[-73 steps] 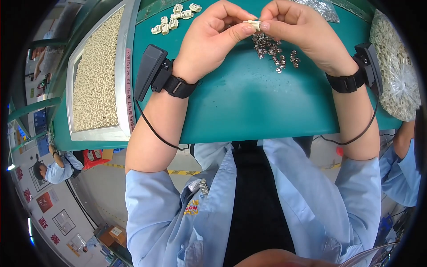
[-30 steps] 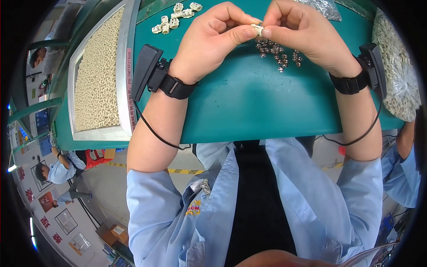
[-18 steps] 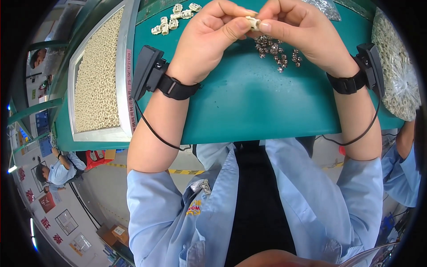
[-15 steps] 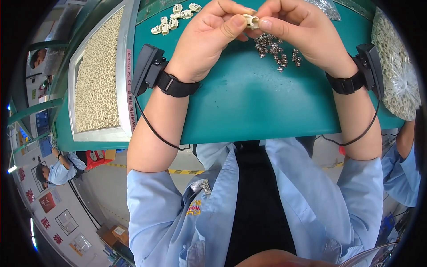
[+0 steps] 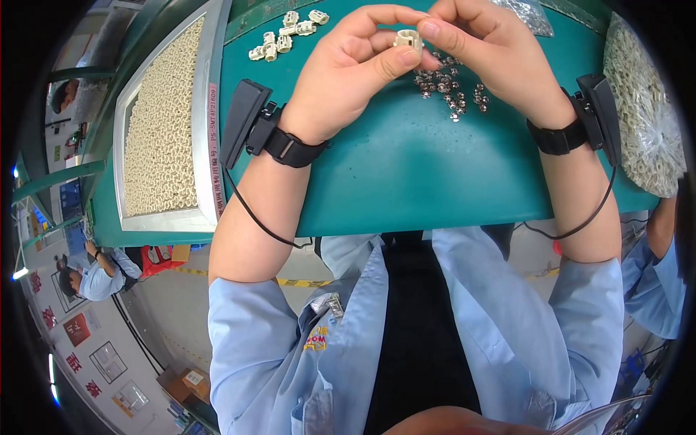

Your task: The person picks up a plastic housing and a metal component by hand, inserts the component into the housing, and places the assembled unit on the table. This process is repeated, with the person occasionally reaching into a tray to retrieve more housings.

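Observation:
A cream plastic cylinder-shaped part [image 5: 408, 38] with cut-outs is pinched between the thumb and fingers of my left hand [image 5: 335, 76], its open end up. My right hand [image 5: 493, 54] is right beside it, thumb and fingertips pressed together near the part's rim and the left index fingertip. What that pinch holds, if anything, is hidden. Just beyond and below the hands, a loose pile of small shiny metal pieces [image 5: 453, 93] lies on the green table mat [image 5: 428, 174]. Several similar cream parts [image 5: 288, 30] sit in a group at the far left.
On the left stands a metal-framed tray [image 5: 208, 123] packed with rows of small cream pieces [image 5: 163, 130]. A clear bag [image 5: 641, 109] of cream parts lies at the right edge, another clear bag [image 5: 529, 14] at the back. One person's arm [image 5: 658, 232] shows at far right.
The cream part has turned from lying between both hands' fingertips to standing upright in my left hand. My right fingers have come off its side and shifted slightly up.

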A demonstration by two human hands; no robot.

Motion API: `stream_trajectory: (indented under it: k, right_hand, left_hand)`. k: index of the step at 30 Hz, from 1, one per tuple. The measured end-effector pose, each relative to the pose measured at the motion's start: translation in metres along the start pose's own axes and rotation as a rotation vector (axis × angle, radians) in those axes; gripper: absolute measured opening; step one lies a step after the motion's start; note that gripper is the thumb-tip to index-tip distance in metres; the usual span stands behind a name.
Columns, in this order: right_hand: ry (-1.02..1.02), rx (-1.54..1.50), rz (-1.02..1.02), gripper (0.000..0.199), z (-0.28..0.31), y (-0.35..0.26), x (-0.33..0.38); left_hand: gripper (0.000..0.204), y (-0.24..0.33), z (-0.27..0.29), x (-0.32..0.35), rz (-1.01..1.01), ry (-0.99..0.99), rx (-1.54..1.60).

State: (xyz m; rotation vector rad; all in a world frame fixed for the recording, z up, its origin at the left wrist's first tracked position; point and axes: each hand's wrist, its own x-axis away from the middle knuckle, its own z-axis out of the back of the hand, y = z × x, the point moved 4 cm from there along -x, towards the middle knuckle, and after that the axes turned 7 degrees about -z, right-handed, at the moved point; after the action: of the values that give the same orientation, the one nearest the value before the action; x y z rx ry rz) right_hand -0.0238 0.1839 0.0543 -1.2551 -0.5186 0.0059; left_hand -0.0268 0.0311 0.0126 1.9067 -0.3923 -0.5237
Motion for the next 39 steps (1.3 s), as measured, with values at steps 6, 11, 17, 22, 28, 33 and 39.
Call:
stream_trajectory:
  k: [6,11,17,22,28,33,39]
  right_hand:
    - [0.071,0.205,0.505,0.016,0.01,0.025,-0.024]
    - [0.136,0.271,0.515,0.021,0.012,0.027,-0.03]
    - [0.151,0.209,0.412,0.015,0.026,0.046,-0.052]
    - [0.147,0.122,0.366,0.016,0.029,0.044,-0.054]
    - [0.124,0.203,0.34,0.017,0.023,0.047,-0.056]
    - [0.175,0.115,0.342,0.017,0.024,0.045,-0.058]
    - [0.226,0.094,0.275,0.018,0.025,0.044,-0.062]
  left_hand:
    - [0.031,-0.012,0.041,-0.013,-0.108,0.075,-0.22]
    - [0.025,0.007,0.057,-0.015,-0.326,0.269,-0.616]
    - [0.025,0.036,0.061,-0.007,-0.491,0.491,-0.617]
    - [0.024,0.07,0.063,0.022,-0.155,0.475,-0.328]
    - [0.025,0.154,0.163,0.067,-0.176,0.73,-0.786]
    - [0.024,0.228,0.288,0.105,-0.258,0.855,-1.252]
    - [0.027,0.257,0.401,0.138,-0.076,1.11,-1.547]
